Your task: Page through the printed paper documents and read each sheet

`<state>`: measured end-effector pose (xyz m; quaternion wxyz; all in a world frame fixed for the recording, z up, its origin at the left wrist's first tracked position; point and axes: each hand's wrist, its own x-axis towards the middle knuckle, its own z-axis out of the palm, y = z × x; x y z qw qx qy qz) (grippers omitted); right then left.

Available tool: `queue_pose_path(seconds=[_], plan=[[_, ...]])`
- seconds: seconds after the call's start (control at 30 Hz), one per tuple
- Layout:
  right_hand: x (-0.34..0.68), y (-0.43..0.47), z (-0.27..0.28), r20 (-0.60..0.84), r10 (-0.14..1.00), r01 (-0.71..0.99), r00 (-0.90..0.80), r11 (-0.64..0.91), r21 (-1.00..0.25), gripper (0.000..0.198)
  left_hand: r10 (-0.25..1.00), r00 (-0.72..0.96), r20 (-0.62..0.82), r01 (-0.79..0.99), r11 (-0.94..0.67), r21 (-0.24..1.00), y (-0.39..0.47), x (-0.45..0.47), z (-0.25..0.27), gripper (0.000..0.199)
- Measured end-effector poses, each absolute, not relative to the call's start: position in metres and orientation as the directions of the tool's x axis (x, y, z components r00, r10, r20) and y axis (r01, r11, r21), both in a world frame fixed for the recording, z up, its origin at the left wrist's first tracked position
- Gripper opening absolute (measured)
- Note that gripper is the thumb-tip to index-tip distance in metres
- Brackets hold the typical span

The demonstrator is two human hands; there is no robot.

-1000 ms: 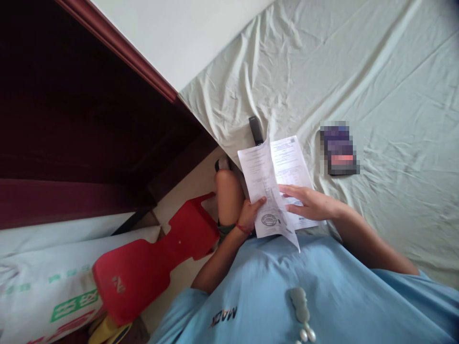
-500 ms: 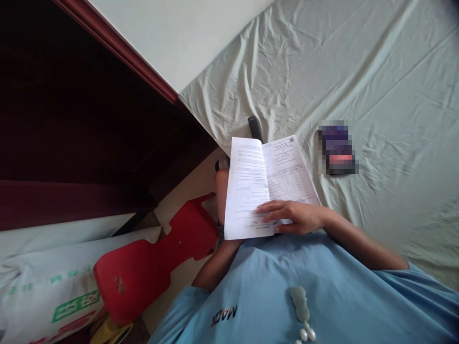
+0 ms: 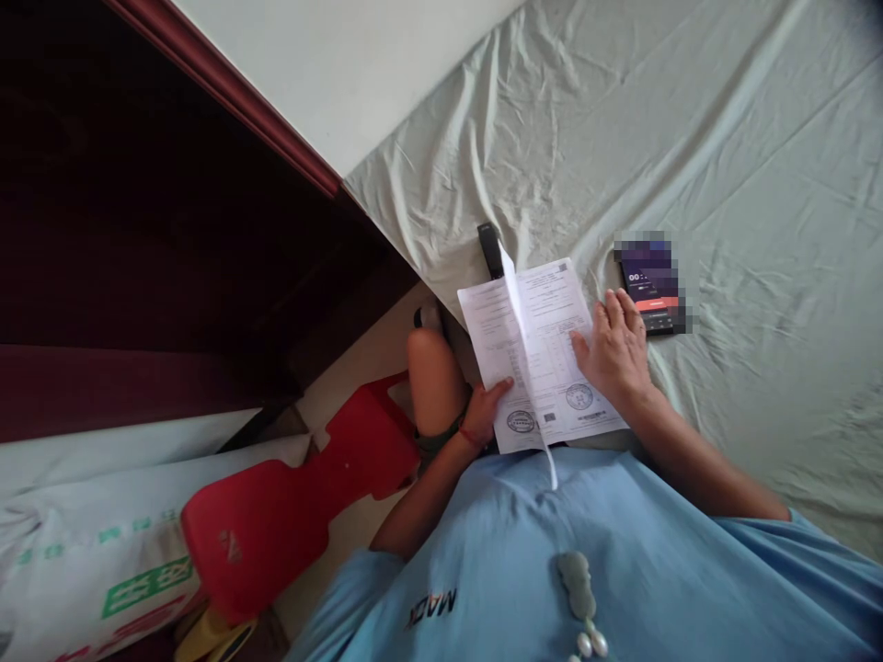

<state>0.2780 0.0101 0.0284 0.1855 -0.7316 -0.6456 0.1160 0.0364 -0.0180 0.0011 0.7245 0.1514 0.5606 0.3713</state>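
A printed paper document (image 3: 558,322) of several sheets lies open over my lap and the edge of the bed, with round and oval stamps near its bottom. One sheet stands almost upright, edge-on, along the middle. My left hand (image 3: 485,411), a red string on its wrist, grips the left side with the thumb on top and the fingers hidden beneath. At the right edge of the paper, my right hand (image 3: 616,348) is open, fingers stretched forward beside the phone (image 3: 652,285). The phone's screen is lit and partly blurred out.
A wrinkled pale sheet (image 3: 759,276) covers the bed. A narrow black object (image 3: 489,250) lies partly behind the paper. To the left are a red plastic stool (image 3: 276,515), a white printed sack (image 3: 83,552), yellow footwear (image 3: 207,636) and a dark wooden cabinet (image 3: 172,230).
The sheet that lay turned to the left now stands upright in the middle. My right hand has moved from the page's lower middle to its right edge. My left hand has come into view.
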Motion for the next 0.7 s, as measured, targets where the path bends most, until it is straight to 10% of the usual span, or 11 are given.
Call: queue_pose_path(seconds=[0.27,0.7], plan=[[0.285,0.014,0.034,-0.09,0.987,0.917,0.13,-0.154,-0.367,0.041,0.74,0.122,-0.662,-0.367,0.653,0.662,-0.022,0.038,0.002,0.067],[0.287,0.005,0.017,0.054,0.994,0.863,0.097,-0.057,-0.503,0.052,0.754,0.115,-0.647,-0.35,0.641,0.684,-0.023,0.037,0.0,0.067]])
